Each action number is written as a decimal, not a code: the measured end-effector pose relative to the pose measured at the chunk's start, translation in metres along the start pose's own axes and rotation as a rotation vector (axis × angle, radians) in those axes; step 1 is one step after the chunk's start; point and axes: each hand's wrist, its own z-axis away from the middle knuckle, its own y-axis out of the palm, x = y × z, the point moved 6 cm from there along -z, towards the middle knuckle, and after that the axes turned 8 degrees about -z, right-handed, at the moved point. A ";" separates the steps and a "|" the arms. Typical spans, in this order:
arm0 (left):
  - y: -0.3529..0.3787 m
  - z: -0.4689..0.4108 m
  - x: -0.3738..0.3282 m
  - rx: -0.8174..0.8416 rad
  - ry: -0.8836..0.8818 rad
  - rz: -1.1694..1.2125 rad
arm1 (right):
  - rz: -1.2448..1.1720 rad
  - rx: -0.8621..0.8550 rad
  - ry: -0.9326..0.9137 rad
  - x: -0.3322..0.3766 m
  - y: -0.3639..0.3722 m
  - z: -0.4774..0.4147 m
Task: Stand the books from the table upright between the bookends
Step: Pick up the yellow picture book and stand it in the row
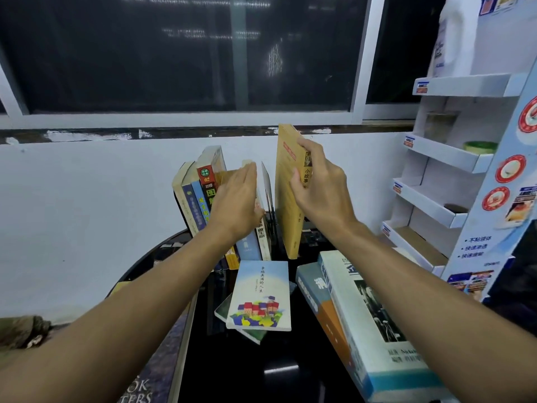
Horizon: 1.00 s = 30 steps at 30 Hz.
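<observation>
Head view, looking forward and down over a round black table (247, 370) set against a white wall. A row of books (200, 193) stands at the far edge of the table, spines toward the viewer, tops leaning to the left. The left hand (235, 202) lies flat against this row, fingers straight and together, gripping nothing. Just right of its fingertips rises a thin dark bookend (266, 181). The right hand (318, 190) grips a tan book (286, 205) by its spine edge, thumb on the near face and fingers curled over the top corner. The tan book is upright, just right of the bookend plate, with its lower corner close to the table (whether it touches cannot be told).

Nearer the viewer, a pastel book (258, 295) with small coloured houses on its cover lies flat on a green book (252, 336). To the right, a large white book (377, 338) lies on a blue-and-orange book (312, 282).

A white cardboard display rack (444, 158) with stepped shelves stands at the right. A dark window (180, 53) spans the wall above.
</observation>
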 end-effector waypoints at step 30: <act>0.003 -0.004 0.002 0.014 -0.031 0.010 | -0.184 0.254 0.137 -0.020 0.046 -0.005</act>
